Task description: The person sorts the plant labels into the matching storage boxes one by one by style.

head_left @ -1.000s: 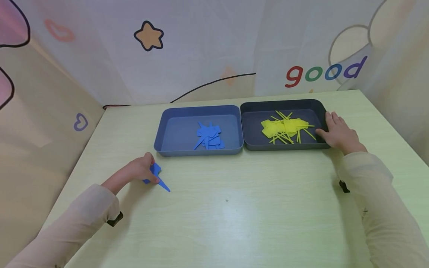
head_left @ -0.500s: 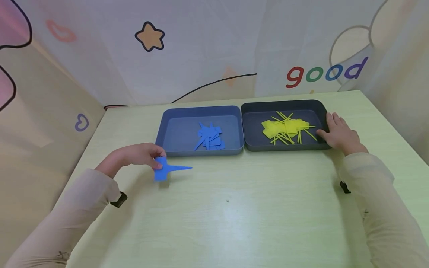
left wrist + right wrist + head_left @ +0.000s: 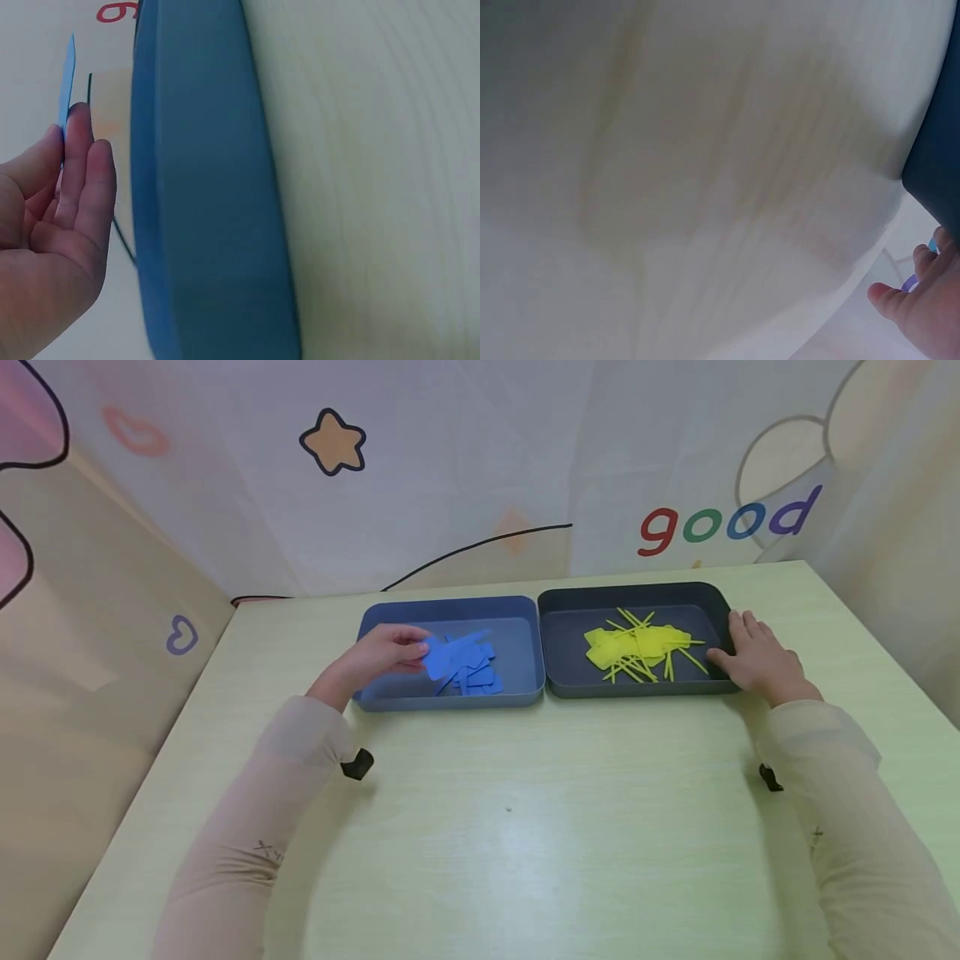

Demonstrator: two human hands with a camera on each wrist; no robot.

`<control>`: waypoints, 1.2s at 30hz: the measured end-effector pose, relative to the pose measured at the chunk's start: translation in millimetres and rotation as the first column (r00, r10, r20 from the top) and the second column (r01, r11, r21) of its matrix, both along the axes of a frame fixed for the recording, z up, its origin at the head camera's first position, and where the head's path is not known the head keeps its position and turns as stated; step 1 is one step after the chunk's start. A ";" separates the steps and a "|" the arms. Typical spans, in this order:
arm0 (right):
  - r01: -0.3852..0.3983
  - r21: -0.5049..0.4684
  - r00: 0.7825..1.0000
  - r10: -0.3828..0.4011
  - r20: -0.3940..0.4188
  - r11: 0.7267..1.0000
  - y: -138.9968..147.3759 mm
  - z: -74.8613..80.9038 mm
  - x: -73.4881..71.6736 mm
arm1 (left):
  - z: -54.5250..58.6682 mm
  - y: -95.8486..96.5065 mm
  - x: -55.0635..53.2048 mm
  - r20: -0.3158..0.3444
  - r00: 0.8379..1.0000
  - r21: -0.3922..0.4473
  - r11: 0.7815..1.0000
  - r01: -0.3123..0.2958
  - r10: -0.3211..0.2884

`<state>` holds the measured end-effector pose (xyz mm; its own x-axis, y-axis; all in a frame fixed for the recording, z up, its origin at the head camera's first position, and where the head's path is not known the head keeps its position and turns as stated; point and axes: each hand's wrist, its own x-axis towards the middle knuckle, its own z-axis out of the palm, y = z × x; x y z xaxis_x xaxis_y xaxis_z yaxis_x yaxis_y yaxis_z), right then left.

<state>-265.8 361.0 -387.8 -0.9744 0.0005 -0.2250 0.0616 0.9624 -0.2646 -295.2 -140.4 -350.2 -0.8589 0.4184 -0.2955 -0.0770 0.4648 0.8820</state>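
Between thumb and fingers, my left hand (image 3: 386, 653) pinches a blue T-shaped plant label (image 3: 438, 658) above the blue-grey tray (image 3: 390, 703). The left wrist view shows this label (image 3: 67, 90) edge-on, held upright at the fingertips. Below it in the tray lies a pile of blue plant labels (image 3: 480, 678), partly covered by the held one. My right hand (image 3: 765, 662) rests against the right end of the dark tray (image 3: 637, 690), fingers extended and thumb at the rim. Yellow plant labels (image 3: 641, 645) lie heaped in that tray. Only part of the right hand (image 3: 930, 307) shows in the right wrist view.
Both trays stand side by side near the back of the pale wooden table (image 3: 525, 860). Behind it hangs a printed curtain (image 3: 465, 468) with a star and the word "good". A tiny speck (image 3: 508, 809) lies on the tabletop.
My left hand has lifted the blue plant label off the table left of the trays and carried it right and away from me, over the blue-grey tray. The right hand has stayed put.
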 end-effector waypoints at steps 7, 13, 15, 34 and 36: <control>-0.001 0.000 1.000 0.001 0.014 1.000 -2.4 0.5 -0.1 | -25.4 34.7 -10.9 0.006 0.997 -0.001 0.997 -0.080 0.080; -0.002 0.001 1.000 0.002 0.014 1.000 -2.4 0.7 0.2 | -38.7 48.9 -12.8 -0.008 0.990 -0.050 0.989 -0.140 0.140; -0.001 0.001 1.000 0.001 0.014 1.000 -2.3 0.5 0.2 | -40.8 51.0 -12.1 -0.009 0.987 -0.079 0.984 -0.158 0.158; -0.003 0.016 1.000 0.003 0.010 1.000 -1.0 0.8 0.0 | -34.0 68.9 -3.8 -0.241 0.968 -0.503 0.845 -0.182 0.065; -0.004 0.034 1.000 0.004 0.001 0.999 0.7 0.8 0.4 | -32.7 72.2 -1.1 -0.283 0.959 -0.557 0.813 -0.171 0.008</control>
<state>-265.4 361.8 -387.0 -0.9741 0.0040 -0.2259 0.0576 0.9712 -0.2313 -296.3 -68.3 -382.9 -0.9619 0.1611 -0.2209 0.0455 0.8911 0.4516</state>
